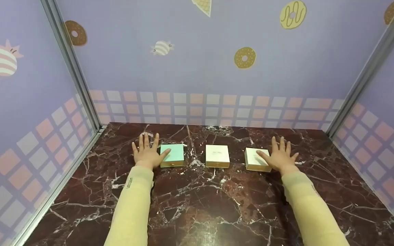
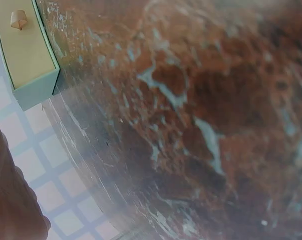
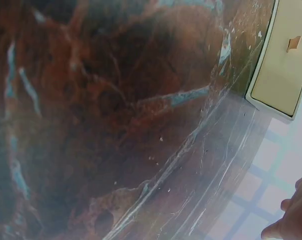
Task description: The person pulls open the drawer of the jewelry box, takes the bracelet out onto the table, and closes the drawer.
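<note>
Three small square boxes stand in a row on the dark marbled table. At the left is a turquoise box (image 1: 172, 152), in the middle a white box (image 1: 217, 153), at the right another white box (image 1: 253, 158). My left hand (image 1: 147, 154) is spread flat beside the turquoise box, its thumb overlapping the lid's edge. On the other side my right hand (image 1: 279, 155) is also spread, thumb over the right white box. The wrist views show box fronts with a small pull tab (image 2: 19, 20); a similar tab (image 3: 293, 43) is on the right one.
The marbled table (image 1: 197, 212) reaches back to a purple wall (image 1: 197, 68) printed with sweets and pink and white tiles. Side walls with metal corner posts (image 1: 77, 78) enclose it left and right.
</note>
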The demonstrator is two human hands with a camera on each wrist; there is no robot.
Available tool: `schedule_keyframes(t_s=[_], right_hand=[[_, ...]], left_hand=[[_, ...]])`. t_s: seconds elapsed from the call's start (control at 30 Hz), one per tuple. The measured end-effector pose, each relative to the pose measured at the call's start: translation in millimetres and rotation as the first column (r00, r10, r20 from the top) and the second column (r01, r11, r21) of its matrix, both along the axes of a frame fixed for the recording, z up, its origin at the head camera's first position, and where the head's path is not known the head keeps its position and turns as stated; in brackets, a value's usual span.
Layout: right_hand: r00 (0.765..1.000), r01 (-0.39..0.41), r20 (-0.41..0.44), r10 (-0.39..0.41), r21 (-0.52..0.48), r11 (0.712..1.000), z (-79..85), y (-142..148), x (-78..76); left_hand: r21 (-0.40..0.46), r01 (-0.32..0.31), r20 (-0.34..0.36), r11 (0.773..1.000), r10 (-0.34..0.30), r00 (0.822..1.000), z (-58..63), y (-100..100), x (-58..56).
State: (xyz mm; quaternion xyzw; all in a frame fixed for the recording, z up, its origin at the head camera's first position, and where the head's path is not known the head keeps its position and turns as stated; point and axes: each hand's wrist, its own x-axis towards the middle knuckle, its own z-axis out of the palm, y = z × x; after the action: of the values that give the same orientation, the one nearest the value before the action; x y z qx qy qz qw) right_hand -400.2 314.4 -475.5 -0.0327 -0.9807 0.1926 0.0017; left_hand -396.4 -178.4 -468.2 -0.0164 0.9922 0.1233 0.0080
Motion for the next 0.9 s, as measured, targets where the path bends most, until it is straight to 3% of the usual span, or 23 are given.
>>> schedule_keyframes(t_s=[0.17,0.4,0.7,0.9], right_hand=[[1.0,-0.008,0.005,0.008,-0.032,0.999,3.8,-9,-0.4],[0.999,-0.038,0.025,0.04,-0.1,0.994,9.7,-32,-4.6],[0.99,-0.136,-0.044,0.131,-0.17,0.976,16.1,-78,-9.7],[0.971,-0.229,-0.124,0.206,-0.216,0.949,15.5,-118,-9.3]], left_hand=[[0.048,-0.014,0.007,0.999,0.013,1.0,-0.3,0,-1.0],[0.222,-0.048,0.071,0.974,0.033,0.997,1.1,4,-2.1],[0.409,-0.047,0.087,0.911,0.013,0.996,-4.0,8,-7.0],[0.565,-0.048,0.081,0.823,0.002,0.997,-6.6,9,-8.8]])
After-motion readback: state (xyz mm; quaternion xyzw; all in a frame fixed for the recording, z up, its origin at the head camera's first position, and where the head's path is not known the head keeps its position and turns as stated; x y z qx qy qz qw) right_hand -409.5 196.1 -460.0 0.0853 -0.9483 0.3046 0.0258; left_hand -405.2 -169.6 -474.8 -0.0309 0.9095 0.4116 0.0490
